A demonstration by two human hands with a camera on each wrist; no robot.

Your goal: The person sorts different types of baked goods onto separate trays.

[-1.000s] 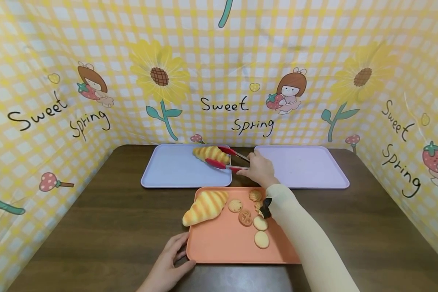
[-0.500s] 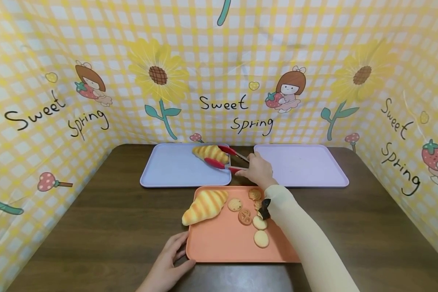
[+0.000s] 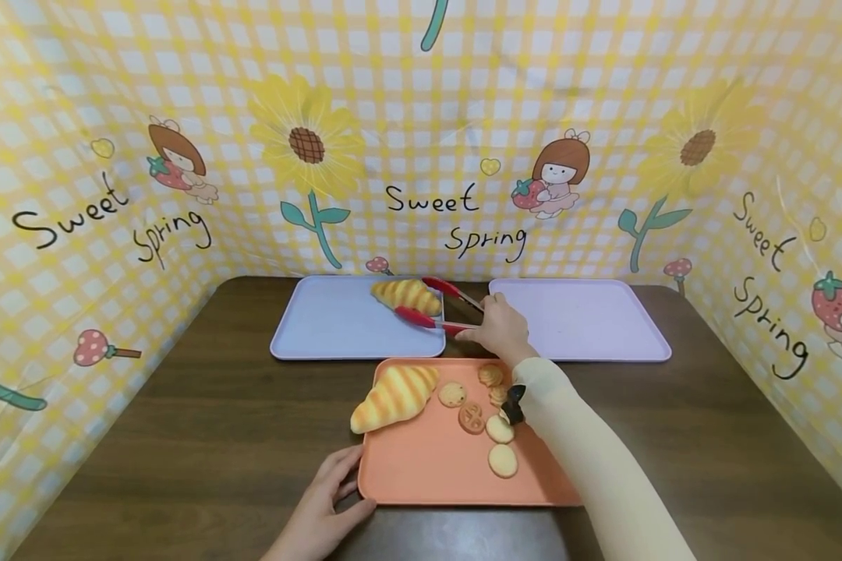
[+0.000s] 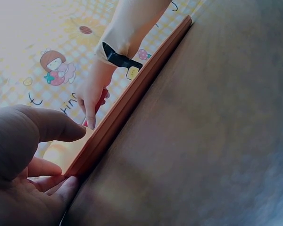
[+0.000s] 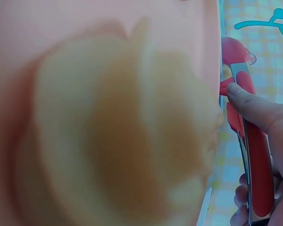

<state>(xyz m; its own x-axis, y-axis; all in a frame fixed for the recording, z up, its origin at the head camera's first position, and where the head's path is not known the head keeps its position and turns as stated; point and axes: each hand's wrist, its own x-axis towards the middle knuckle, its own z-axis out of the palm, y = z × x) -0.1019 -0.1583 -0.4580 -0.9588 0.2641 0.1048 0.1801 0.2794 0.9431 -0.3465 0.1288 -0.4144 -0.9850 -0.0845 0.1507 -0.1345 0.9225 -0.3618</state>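
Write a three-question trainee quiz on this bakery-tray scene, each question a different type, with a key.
1. True or false: the left hand holds the red tongs.
2. Multiple choice: the croissant between the tong tips lies on which tray? A) orange tray B) blue tray C) lilac tray
3. Fill in: the croissant on the orange tray lies at its far ____ corner.

Key:
1. False; the right hand holds them, while the left hand rests at the orange tray's near left corner.
2. B
3. left
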